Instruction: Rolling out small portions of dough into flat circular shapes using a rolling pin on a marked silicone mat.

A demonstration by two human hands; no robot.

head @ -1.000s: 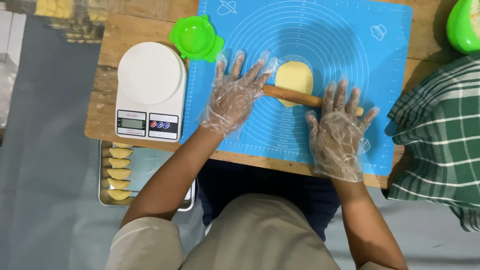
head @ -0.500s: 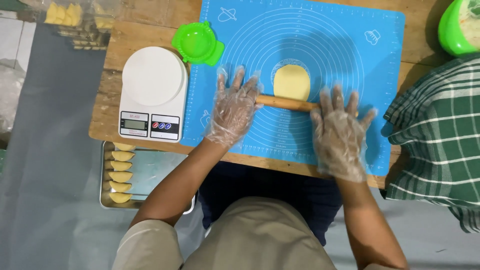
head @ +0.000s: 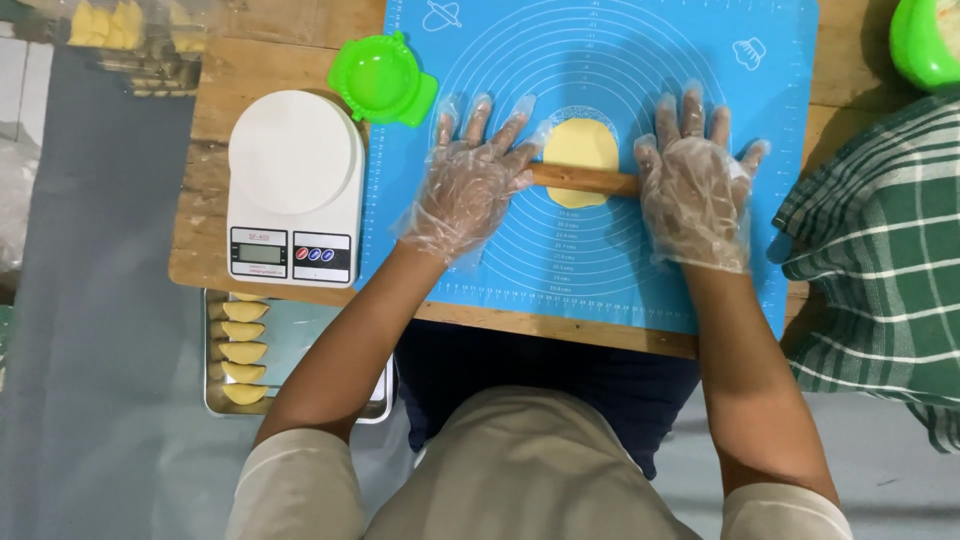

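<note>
A: status on the thin wooden rolling pin (head: 585, 180)?

B: lying flat across the middle of the blue silicone baking mat (head: 600, 270), on top of the pale yellow round of dough (head: 581, 150); left hand (head: 470, 185) in a clear plastic glove pressed flat on its 9 o'clock end, right hand (head: 695, 195) likewise on the 3 o'clock end; both palms spread wide with fingers straight, bearing down, not curled around anything

A: handling?

B: pin looks light and stiff; probably slick under the glove film, so press on the ends with the palms and leave the middle for the dough; dough reads soft, thin, easy to tear or stick

A: surroundings?

B: white digital kitchen scale (head: 295, 185) at 9 o'clock, off the mat on the wooden table (head: 240, 80); bright green hinged plastic dumpling press (head: 383, 82) at 10 o'clock, touching the mat edge; metal tray (head: 300, 360) of folded yellow pastries (head: 243, 350) at 8 o'clock, below the table edge; green-and-white checked cloth (head: 880, 260) at 3 o'clock; green bowl (head: 925, 40) at 2 o'clock

A: obstructions?

B: none on the mat; the press sits nearest the left hand
</note>
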